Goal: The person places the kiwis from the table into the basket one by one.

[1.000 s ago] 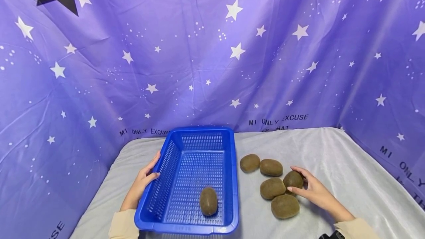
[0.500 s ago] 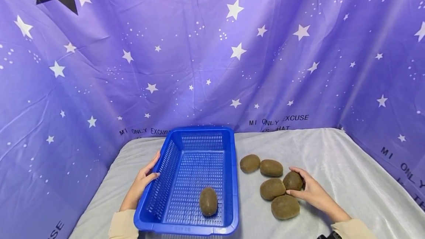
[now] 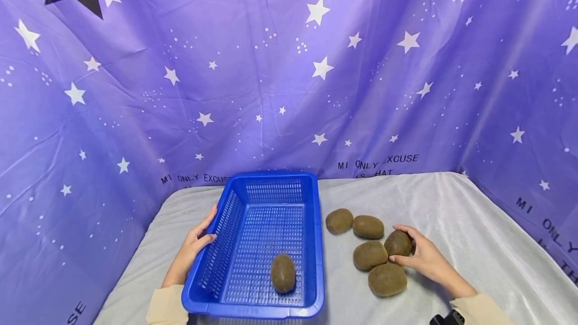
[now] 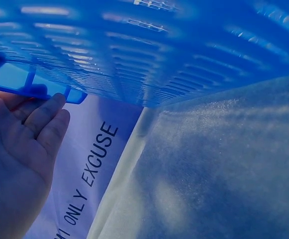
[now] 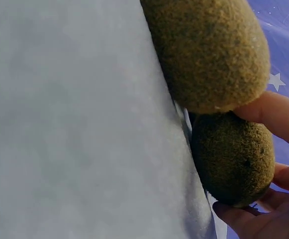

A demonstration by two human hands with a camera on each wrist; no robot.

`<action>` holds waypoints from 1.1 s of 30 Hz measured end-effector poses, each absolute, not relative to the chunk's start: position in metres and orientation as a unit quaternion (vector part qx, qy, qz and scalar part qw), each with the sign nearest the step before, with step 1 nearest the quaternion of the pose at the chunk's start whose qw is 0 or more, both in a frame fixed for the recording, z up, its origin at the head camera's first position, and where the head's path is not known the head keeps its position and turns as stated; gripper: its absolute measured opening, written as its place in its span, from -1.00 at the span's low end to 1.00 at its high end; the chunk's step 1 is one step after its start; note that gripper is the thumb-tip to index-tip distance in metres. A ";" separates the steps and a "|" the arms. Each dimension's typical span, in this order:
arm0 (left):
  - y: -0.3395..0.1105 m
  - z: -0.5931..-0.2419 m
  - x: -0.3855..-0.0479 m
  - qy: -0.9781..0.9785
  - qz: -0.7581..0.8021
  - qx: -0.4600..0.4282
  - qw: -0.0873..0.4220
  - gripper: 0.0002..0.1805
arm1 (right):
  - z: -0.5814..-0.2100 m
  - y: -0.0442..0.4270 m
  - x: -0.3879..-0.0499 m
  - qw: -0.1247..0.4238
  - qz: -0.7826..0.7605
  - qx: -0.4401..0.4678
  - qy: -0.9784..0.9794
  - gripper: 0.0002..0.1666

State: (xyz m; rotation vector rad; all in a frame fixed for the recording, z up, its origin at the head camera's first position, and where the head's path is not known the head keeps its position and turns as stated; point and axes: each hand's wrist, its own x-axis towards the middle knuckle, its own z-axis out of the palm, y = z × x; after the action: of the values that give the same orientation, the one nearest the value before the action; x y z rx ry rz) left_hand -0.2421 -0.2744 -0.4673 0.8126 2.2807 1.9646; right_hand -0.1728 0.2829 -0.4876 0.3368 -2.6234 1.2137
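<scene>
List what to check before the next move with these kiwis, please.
1. Right grip round the held kiwi: ok, thumb and fingers on opposite sides.
2. Held kiwi clear of its neighbours: not ok, two crowd it closely.
3. Held kiwi off the cloth: cannot tell.
4. Left grip on the basket: ok, touching its left side.
5. Room in the basket: ok, only one kiwi inside.

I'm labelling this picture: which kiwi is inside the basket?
The lone kiwi near the front right corner of the blue basket; the other five kiwis are outside, to its right.
</scene>
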 end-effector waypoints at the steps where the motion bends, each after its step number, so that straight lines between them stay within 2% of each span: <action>1: -0.274 -0.467 -0.242 0.731 0.631 0.260 0.013 -0.30 | -0.487 0.283 -0.173 0.122 0.413 0.119 -0.895 -0.15; 10: -0.274 -0.466 -0.242 0.729 0.633 0.261 0.017 -0.30 | -0.477 0.288 -0.178 0.175 0.415 0.122 -0.884 -0.16; 16: -0.273 -0.467 -0.242 0.727 0.634 0.261 0.014 -0.30 | -0.474 0.288 -0.184 0.187 0.437 0.123 -0.871 -0.16; 25: -0.271 -0.467 -0.243 0.730 0.636 0.249 0.020 -0.29 | -0.467 0.280 -0.186 0.179 0.444 0.127 -0.869 -0.16; 33: -0.274 -0.468 -0.242 0.725 0.639 0.255 0.009 -0.30 | -0.456 0.266 -0.187 0.146 0.484 0.144 -0.850 -0.16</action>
State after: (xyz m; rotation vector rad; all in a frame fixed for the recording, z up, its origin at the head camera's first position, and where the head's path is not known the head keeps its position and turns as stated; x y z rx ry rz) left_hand -0.2421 -0.2737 -0.4679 0.7973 2.2653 1.9966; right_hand -0.1870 0.2656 -0.4558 0.4149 -2.4491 1.3950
